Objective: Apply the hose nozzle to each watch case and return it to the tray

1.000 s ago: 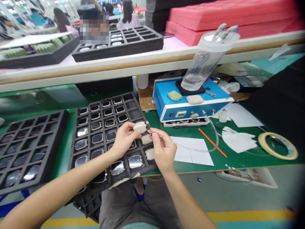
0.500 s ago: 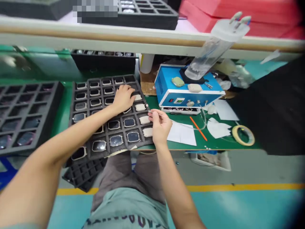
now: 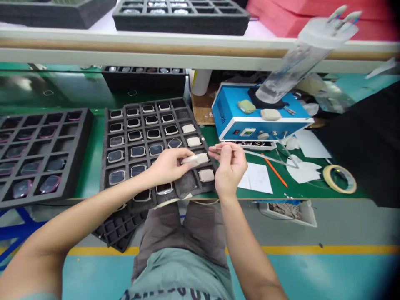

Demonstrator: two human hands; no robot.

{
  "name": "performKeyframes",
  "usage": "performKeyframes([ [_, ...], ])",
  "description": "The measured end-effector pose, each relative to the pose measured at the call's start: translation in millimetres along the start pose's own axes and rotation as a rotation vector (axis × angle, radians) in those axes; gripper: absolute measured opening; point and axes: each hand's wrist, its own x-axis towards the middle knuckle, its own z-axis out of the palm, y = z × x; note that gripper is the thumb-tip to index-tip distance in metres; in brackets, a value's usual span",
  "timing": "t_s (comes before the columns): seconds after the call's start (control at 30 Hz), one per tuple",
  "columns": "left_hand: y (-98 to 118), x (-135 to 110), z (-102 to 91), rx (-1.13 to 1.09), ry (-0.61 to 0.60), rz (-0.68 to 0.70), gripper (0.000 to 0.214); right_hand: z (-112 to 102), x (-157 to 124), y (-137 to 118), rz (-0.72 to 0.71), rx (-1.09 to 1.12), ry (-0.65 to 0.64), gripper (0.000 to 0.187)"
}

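Over foam tray (image 3: 187,183) | left hand (image 3: 168,166) pinches beige casing (image 3: 195,159) | right hand (image 3: 229,166) pinches clear tube (image 3: 256,153)

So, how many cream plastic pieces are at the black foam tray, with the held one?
4: the left hand holds one rounded cream plastic piece; the black foam tray has three in its right column: upper, middle, lower. More may be hidden.

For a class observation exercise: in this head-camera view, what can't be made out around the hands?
Head view:
- black foam tray: the cells beneath the left hand are hidden by that hand.
- pale rounded part: its underside is hidden by the left fingers.
- clear tube: its path through the right hand is hidden by the fingers.
- blue box: its display is too small to read.
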Motion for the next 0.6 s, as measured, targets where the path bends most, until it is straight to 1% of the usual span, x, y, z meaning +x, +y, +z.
performKeyframes([
  [0.03,-3,10,-1.7,-0.173,0.049,-0.054,0.012,2,-1,-2,-0.027,-0.007,0.001,0.027],
  [0.1,-8,25,-1.7,-0.434,0.138,-0.145,0.019,5,-4,-1,-0.067,-0.014,0.01,0.025],
  [0.17,-13,34,2.6,-0.563,0.218,-0.182,0.029,6,-7,3,-0.074,-0.029,0.008,0.022],
  [0.23,-16,37,8.5,-0.63,0.258,-0.185,0.035,5,-10,9,-0.065,-0.065,0.003,0.019],
  [0.3,-19,36,13.3,-0.694,0.27,-0.192,0.034,2,-11,13,-0.058,-0.113,-0.012,0.017],
  [0.37,-20,35,16.1,-0.765,0.275,-0.224,0.031,-1,-12,15,-0.067,-0.157,-0.042,0.014],
  [0.47,-19,33,18.7,-0.844,0.271,-0.296,0.036,-4,-12,14,-0.073,-0.197,-0.104,0.015],
  [0.53,-18,33,20.4,-0.865,0.252,-0.332,0.041,-4,-13,13,-0.063,-0.204,-0.104,0.015],
  [0.6,-17,32,21.8,-0.869,0.247,-0.342,0.045,-4,-13,11,-0.036,-0.202,-0.075,0.015],
])
